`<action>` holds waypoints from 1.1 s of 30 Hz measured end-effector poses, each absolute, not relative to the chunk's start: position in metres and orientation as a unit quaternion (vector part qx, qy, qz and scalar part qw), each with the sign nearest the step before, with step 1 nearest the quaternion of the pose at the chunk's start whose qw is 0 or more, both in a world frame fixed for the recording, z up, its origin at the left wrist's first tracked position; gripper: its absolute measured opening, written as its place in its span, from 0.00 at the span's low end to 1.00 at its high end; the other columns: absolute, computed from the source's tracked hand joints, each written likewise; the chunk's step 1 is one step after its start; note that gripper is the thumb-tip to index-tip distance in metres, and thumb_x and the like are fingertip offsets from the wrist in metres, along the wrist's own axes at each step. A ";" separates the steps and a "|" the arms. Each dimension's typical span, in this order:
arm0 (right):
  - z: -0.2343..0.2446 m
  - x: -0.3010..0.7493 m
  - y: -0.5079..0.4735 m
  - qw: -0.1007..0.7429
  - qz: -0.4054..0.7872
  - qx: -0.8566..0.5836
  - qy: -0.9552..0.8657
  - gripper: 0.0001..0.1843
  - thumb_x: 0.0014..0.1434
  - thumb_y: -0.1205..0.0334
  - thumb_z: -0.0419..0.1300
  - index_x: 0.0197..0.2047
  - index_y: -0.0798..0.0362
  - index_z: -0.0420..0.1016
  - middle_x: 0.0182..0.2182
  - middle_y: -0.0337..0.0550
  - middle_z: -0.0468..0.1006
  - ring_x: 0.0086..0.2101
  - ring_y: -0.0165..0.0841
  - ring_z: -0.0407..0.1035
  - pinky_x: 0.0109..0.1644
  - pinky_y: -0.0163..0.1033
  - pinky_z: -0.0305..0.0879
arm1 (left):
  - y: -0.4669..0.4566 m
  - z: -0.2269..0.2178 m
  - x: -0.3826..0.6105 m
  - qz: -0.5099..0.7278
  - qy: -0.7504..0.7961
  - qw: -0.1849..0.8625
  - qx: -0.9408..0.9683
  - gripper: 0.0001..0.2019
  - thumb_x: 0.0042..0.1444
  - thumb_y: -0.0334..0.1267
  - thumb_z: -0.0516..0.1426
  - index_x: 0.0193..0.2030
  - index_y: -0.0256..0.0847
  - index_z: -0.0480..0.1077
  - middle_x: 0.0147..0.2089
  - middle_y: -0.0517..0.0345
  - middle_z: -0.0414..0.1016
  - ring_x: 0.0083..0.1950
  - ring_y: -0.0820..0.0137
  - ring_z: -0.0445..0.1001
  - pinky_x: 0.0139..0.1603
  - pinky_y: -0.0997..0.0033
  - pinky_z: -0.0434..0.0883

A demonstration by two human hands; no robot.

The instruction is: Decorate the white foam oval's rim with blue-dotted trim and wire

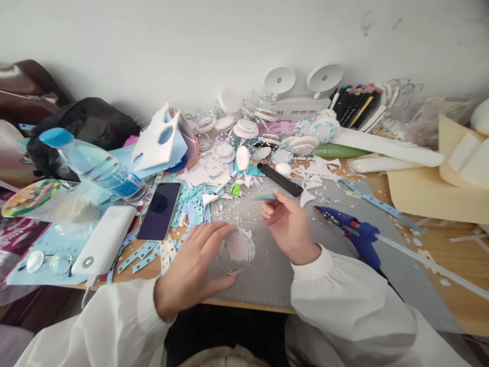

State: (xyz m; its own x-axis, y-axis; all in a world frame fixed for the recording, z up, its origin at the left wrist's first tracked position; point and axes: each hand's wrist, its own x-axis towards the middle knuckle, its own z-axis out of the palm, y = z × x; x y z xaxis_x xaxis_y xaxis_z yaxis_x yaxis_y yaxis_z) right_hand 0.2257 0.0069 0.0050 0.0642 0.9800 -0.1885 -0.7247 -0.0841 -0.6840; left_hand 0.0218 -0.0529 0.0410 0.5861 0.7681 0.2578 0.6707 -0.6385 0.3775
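Note:
My left hand (pixel 198 260) is closed around the edge of a small round disc (pixel 240 247), its thumb below and fingers above. The disc has a pale middle and a rim trimmed in light blue and white. To the right, my right hand (pixel 286 224) is raised over the grey mat (pixel 263 285). It pinches a thin, pointed teal piece (pixel 265 197) between thumb and fingers; its exact kind I cannot make out. Just beyond that hand lies a long black tool (pixel 279 179), and a small green bell-like ball (pixel 235 189) rests nearby. The two hands are apart.
On the right lies a blue glue gun (pixel 353 229) with a long glue stick. Left are a phone (pixel 159 211), a white power bank (pixel 104 239), glasses (pixel 49 262) and a water bottle (pixel 95 165). Several decorated discs (pixel 246 129) pile up behind, among paper scraps.

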 end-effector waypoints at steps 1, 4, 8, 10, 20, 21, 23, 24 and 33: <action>0.006 0.226 0.006 0.647 0.662 -0.328 -0.187 0.13 0.47 0.58 0.68 0.27 0.50 0.66 0.20 0.33 0.74 0.19 0.25 0.61 0.23 0.33 0.58 | -0.054 0.045 0.021 0.218 0.407 0.120 0.879 0.30 0.55 0.37 0.62 0.63 0.43 0.56 0.57 0.44 0.71 0.57 0.54 0.72 0.57 0.53 0.69; 0.010 0.226 0.003 0.643 0.671 -0.314 -0.195 0.12 0.48 0.58 0.67 0.28 0.50 0.67 0.22 0.32 0.74 0.20 0.25 0.61 0.23 0.33 0.58 | -0.056 0.055 0.020 0.258 0.395 0.114 0.874 0.30 0.55 0.34 0.61 0.63 0.43 0.56 0.56 0.45 0.71 0.57 0.56 0.71 0.58 0.55 0.68; 0.014 0.227 0.000 0.624 0.676 -0.312 -0.238 0.11 0.51 0.56 0.65 0.27 0.49 0.67 0.23 0.33 0.73 0.20 0.25 0.60 0.23 0.34 0.58 | -0.057 0.058 0.018 0.283 0.386 0.119 0.870 0.29 0.56 0.33 0.61 0.62 0.44 0.56 0.56 0.46 0.71 0.57 0.57 0.71 0.58 0.55 0.67; 0.014 0.227 0.000 0.621 0.674 -0.316 -0.245 0.11 0.51 0.55 0.66 0.28 0.49 0.67 0.25 0.33 0.73 0.19 0.25 0.60 0.23 0.35 0.58 | -0.055 0.057 0.016 0.277 0.391 0.134 0.867 0.28 0.56 0.32 0.61 0.62 0.44 0.56 0.57 0.47 0.71 0.58 0.57 0.71 0.60 0.54 0.66; 0.017 0.228 0.001 0.657 0.568 -0.375 -0.326 0.13 0.53 0.51 0.67 0.31 0.49 0.69 0.25 0.33 0.72 0.21 0.26 0.63 0.24 0.34 0.59 | -0.018 0.034 0.002 0.213 0.383 0.238 0.867 0.32 0.53 0.35 0.64 0.62 0.45 0.57 0.60 0.48 0.69 0.61 0.56 0.69 0.61 0.56 0.67; 0.016 0.230 0.002 0.675 0.529 -0.388 -0.338 0.13 0.54 0.52 0.67 0.32 0.48 0.69 0.25 0.33 0.72 0.21 0.26 0.64 0.25 0.35 0.61 | -0.014 0.030 0.002 0.211 0.377 0.248 0.867 0.32 0.52 0.36 0.65 0.62 0.45 0.58 0.60 0.48 0.70 0.60 0.56 0.70 0.60 0.56 0.68; 0.012 0.235 0.005 0.702 0.445 -0.413 -0.373 0.10 0.56 0.53 0.66 0.34 0.48 0.71 0.26 0.33 0.72 0.24 0.27 0.66 0.29 0.36 0.63 | -0.006 0.024 0.003 0.208 0.366 0.267 0.867 0.33 0.49 0.38 0.66 0.61 0.45 0.59 0.58 0.48 0.71 0.58 0.55 0.71 0.58 0.55 0.69; 0.010 0.237 0.006 0.708 0.405 -0.426 -0.392 0.09 0.57 0.55 0.66 0.35 0.48 0.71 0.28 0.34 0.72 0.25 0.27 0.67 0.30 0.36 0.64 | -0.002 0.021 0.004 0.206 0.359 0.273 0.868 0.34 0.48 0.39 0.67 0.61 0.44 0.60 0.57 0.48 0.72 0.57 0.54 0.72 0.57 0.54 0.69; 0.000 0.253 0.017 0.693 0.235 -0.517 -0.444 0.06 0.56 0.60 0.67 0.36 0.49 0.75 0.36 0.40 0.76 0.33 0.32 0.73 0.38 0.41 0.72 | 0.008 0.005 -0.001 0.233 0.332 0.308 0.860 0.36 0.44 0.39 0.69 0.59 0.45 0.59 0.56 0.47 0.70 0.56 0.53 0.71 0.57 0.53 0.69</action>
